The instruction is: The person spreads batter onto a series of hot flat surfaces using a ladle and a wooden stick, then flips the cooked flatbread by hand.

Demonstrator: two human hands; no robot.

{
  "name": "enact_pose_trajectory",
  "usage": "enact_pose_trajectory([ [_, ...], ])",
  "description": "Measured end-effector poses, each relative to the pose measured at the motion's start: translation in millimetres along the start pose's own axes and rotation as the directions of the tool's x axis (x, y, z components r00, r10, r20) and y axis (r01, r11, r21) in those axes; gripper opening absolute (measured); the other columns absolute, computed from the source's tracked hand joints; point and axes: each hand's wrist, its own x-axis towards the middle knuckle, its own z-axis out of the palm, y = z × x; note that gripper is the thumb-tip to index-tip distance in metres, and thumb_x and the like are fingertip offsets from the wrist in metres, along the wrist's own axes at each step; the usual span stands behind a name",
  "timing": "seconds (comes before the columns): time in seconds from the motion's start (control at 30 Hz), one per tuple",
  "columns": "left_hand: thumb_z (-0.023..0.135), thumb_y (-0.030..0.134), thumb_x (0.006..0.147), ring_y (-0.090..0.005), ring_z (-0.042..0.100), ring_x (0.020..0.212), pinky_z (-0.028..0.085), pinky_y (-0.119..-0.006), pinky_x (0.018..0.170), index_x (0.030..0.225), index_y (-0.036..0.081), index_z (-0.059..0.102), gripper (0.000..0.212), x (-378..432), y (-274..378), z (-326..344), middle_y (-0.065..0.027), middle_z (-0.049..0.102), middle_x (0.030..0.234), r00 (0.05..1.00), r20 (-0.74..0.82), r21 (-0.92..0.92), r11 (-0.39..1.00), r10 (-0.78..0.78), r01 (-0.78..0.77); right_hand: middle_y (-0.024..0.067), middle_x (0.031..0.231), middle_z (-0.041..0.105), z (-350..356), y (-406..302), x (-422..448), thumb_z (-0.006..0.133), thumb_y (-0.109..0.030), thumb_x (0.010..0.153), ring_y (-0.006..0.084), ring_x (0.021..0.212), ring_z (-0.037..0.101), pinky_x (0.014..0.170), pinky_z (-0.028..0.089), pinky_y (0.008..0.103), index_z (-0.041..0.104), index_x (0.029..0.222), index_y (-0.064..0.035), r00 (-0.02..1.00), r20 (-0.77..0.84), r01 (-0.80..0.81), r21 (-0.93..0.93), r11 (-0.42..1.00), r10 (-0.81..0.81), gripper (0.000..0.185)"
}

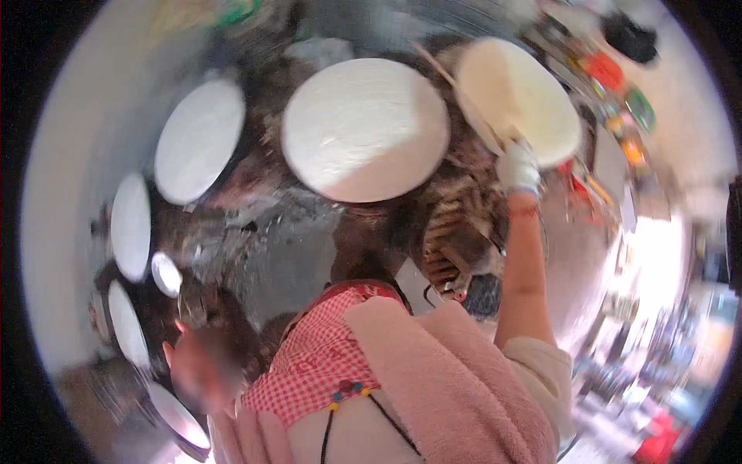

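Observation:
My right hand (519,165), in a whitish glove, reaches out at the right and grips the near end of a thin stick (436,62). That stick slants up-left along the edge of a round pan of cream-yellow liquid (536,104); a pale strip beside it is blurred. Directly before me is a large round pan of milky white liquid (359,127), partly in shadow. At the left, my left hand (203,368) is largely blurred, its fingertips around the thin handle of what looks like a small ladle (166,274) with a white oval bowl.
More round white pans (200,142) curve away along the left side. Dark, splashed surfaces surround them. A slatted brown object (443,238) lies below the right pan. Colourful containers (632,151) line the right side. My gingham apron (324,359) and a pink towel (458,377) fill the bottom.

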Motion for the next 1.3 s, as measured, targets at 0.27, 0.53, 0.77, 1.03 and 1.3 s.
enact_pose_trajectory([
  [0.27, 0.050, 0.014, 0.105, -0.0090, 0.038, 0.052, 0.036, -0.025, 0.046, 0.143, -0.009, 0.040, 0.046, -140.1, 47.0, -60.4, 0.0017, 0.040, 0.069, 0.924, 0.066, -0.441, 0.842, 0.376, -0.311, 0.0226, 0.130, 0.065, 27.5, -315.0, -124.6, 0.058, -0.032, 0.101, 0.0368, 0.114, 0.065, 0.101, 0.049, 0.0451, 0.049, 0.147, -0.0037, 0.685, 0.311, 0.281, 0.722, 0.632, -0.659, 0.054],
  [0.53, 0.041, 0.009, 0.104, -0.0099, 0.038, 0.050, 0.036, -0.025, 0.044, 0.135, -0.012, 0.050, 0.038, -424.3, 139.6, -205.8, 0.0015, 0.043, 0.065, 0.267, -0.130, -0.645, 0.123, 0.955, -0.754, 0.0239, 0.123, 0.063, -52.6, -653.7, -455.9, 0.061, -0.023, 0.097, 0.0458, 0.110, 0.059, 0.093, 0.050, 0.0499, 0.053, 0.143, -0.0097, -0.467, 0.028, 0.262, 0.959, -0.109, -0.884, 0.049],
  [0.77, 0.045, 0.034, 0.111, -0.0052, 0.037, 0.049, 0.029, -0.022, 0.040, 0.145, 0.005, 0.047, 0.046, -498.6, 148.6, -228.8, 0.0035, 0.046, 0.073, -0.237, -0.521, 0.501, 0.070, 0.820, -0.863, 0.0015, 0.086, 0.061, -157.4, -802.8, -684.0, 0.055, -0.015, 0.096, 0.0039, 0.051, 0.042, 0.040, 0.034, 0.0176, 0.035, 0.156, -0.0070, -0.778, 0.581, 0.348, 0.716, 0.605, -0.240, 0.064],
  [1.03, 0.050, 0.030, 0.105, -0.0343, 0.069, 0.078, 0.054, -0.046, 0.069, 0.113, 0.001, 0.066, 0.034, -512.6, 268.8, -490.1, -0.0219, 0.069, 0.086, -0.478, -0.426, 0.848, 0.523, 0.768, 0.084, -0.0059, 0.072, 0.043, -126.8, -857.1, -814.9, 0.059, -0.016, 0.096, 0.0023, 0.050, 0.035, 0.040, 0.027, 0.0201, 0.048, 0.150, -0.0098, -0.691, 0.719, 0.590, 0.505, 0.630, 0.071, 0.056],
  [1.3, 0.047, 0.031, 0.108, -0.0198, 0.050, 0.048, 0.043, -0.036, 0.043, 0.105, 0.000, 0.057, 0.033, -511.4, 303.4, -455.7, -0.0077, 0.053, 0.067, -0.120, -0.782, 0.585, 0.654, 0.612, -0.480, 0.0179, 0.138, 0.064, -63.2, -860.9, -820.1, 0.064, -0.014, 0.095, 0.0221, 0.127, 0.060, 0.109, 0.044, 0.0312, 0.052, 0.143, 0.0041, -0.863, 0.471, 0.437, 0.877, 0.198, -0.183, 0.052],
])
